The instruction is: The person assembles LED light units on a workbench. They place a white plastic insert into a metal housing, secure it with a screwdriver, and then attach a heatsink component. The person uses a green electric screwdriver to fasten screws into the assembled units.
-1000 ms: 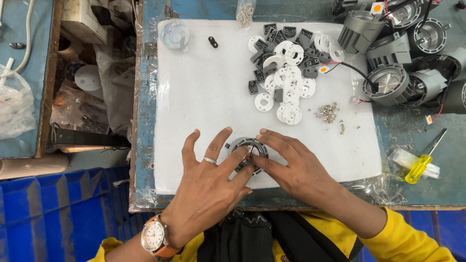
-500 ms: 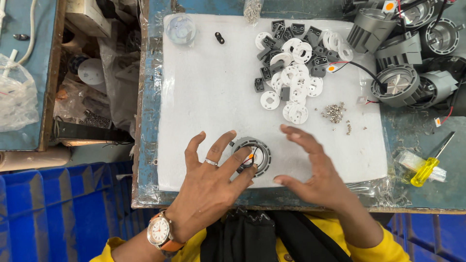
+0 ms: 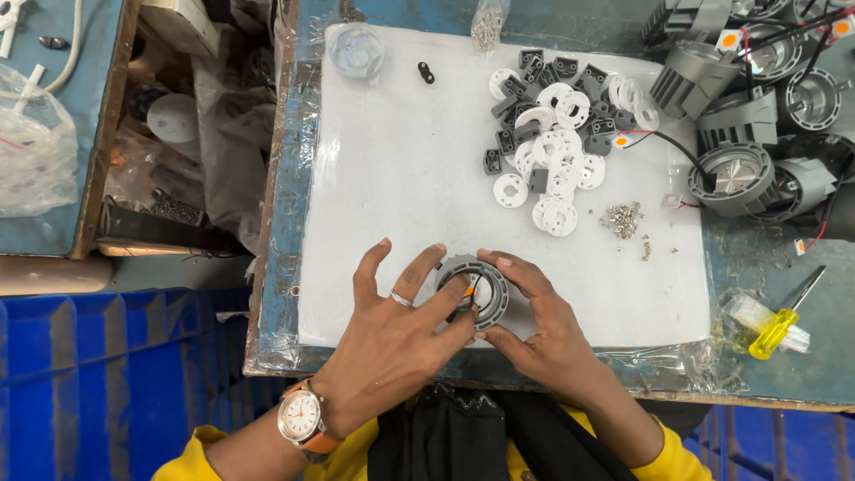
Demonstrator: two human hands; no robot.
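Note:
A round grey lamp housing (image 3: 472, 287) with thin red and black wires lies near the front edge of a white mat (image 3: 401, 178). My left hand (image 3: 392, 343), wearing a ring and a wristwatch, rests on its left side with the fingers spread over the rim. My right hand (image 3: 543, 334) cups its right side, thumb and forefinger on the rim. Both hands hold the housing together against the mat.
A pile of white discs and small grey blocks (image 3: 552, 134) lies at the mat's back. Small screws (image 3: 623, 218) sit to its right. More grey housings (image 3: 739, 174) crowd the right. A yellow-handled screwdriver (image 3: 784, 321) lies front right. Blue crates (image 3: 107, 383) stand left.
My right hand, lifted off to the right half a second ago, has come back onto the housing. My left hand stays on it.

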